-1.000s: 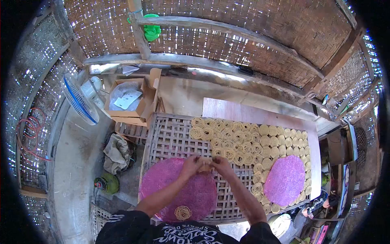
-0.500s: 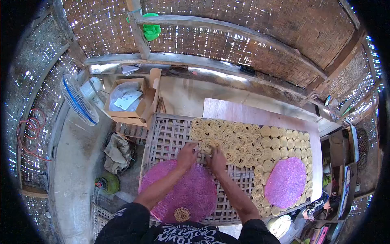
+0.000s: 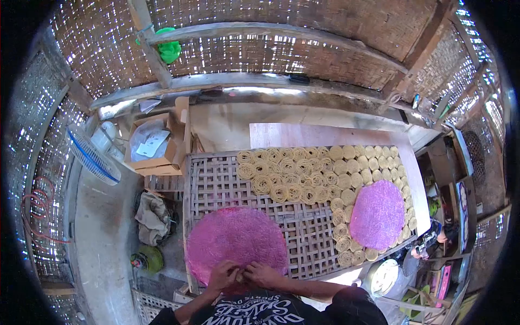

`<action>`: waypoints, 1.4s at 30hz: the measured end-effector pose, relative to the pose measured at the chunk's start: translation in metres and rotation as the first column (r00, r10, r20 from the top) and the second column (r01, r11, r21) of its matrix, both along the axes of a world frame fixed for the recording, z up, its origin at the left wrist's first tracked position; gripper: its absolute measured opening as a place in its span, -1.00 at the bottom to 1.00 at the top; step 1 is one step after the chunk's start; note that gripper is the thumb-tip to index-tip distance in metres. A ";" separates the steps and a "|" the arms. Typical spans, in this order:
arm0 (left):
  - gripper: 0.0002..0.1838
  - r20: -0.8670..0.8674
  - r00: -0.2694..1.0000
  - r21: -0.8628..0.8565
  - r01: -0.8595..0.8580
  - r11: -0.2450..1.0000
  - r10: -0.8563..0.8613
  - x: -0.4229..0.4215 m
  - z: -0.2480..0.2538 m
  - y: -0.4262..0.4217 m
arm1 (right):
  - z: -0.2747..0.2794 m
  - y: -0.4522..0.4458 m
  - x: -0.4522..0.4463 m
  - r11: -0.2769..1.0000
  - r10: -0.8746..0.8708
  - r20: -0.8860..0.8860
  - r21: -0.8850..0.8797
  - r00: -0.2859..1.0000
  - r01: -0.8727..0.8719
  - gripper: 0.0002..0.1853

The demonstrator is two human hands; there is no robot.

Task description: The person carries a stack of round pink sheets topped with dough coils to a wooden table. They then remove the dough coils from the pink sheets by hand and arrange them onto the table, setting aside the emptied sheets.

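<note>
- Tan noodle bundle (image 3: 240,277), mostly hidden, is at the bottom centre of the frame, gripped in the fingers of the left hand (image 3: 223,276) and right hand (image 3: 263,274).
- Round pink mat (image 3: 236,238) lies beneath both hands.
- Noodle nests (image 3: 290,176) fill the rack (image 3: 215,183) toward the centre right.

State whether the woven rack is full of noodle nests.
Partly full: nests crowd the right of the rack, but some of its left and middle lies bare.
</note>
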State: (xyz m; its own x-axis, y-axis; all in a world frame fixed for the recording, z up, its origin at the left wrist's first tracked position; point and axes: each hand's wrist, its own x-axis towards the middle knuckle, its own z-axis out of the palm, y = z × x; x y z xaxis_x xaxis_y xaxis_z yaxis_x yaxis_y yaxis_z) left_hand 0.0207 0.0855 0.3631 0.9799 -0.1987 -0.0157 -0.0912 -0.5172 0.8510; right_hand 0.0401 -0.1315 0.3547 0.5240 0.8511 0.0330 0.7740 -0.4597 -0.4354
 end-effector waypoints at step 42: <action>-0.70 0.186 0.903 -0.093 -0.377 0.922 0.388 0.259 -0.007 -0.021 | 0.021 -0.014 0.210 0.551 -0.821 -0.070 0.159 0.566 0.819 -0.54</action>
State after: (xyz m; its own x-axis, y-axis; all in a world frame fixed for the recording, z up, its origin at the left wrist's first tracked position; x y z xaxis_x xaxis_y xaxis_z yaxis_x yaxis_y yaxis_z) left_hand 0.2798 0.0643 0.3564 0.9627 0.1971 0.1857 -0.0641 -0.5003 0.8635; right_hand 0.2502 -0.1458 0.3755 0.9908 0.0336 0.1313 0.1017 -0.8250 -0.5560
